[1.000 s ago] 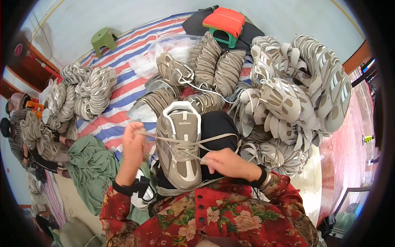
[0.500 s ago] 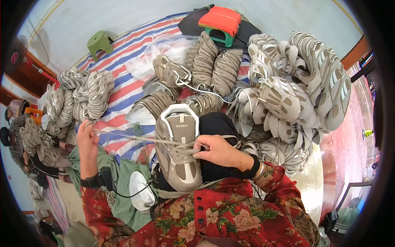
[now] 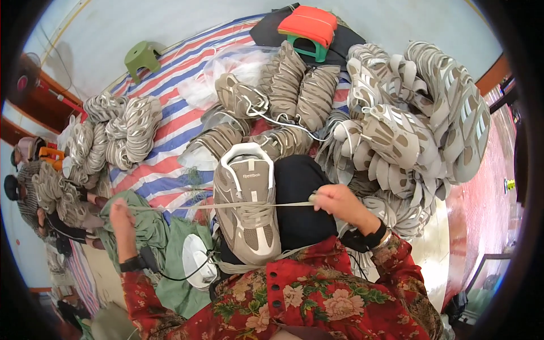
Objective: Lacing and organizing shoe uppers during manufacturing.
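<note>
A striped red-white-blue tarp (image 3: 170, 133) heaped with finished sneakers (image 3: 408, 113). On the lap lies a beige mesh sneaker (image 3: 246, 212) — light, soft-sided; its flat lace (image 3: 215, 205) is pinched taut by left hand (image 3: 120, 212) and right hand (image 3: 334, 199) — limp, best held near the tips.

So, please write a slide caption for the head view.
Both hands, left hand and right hand, pull a lace taut across a beige sneaker.
</note>
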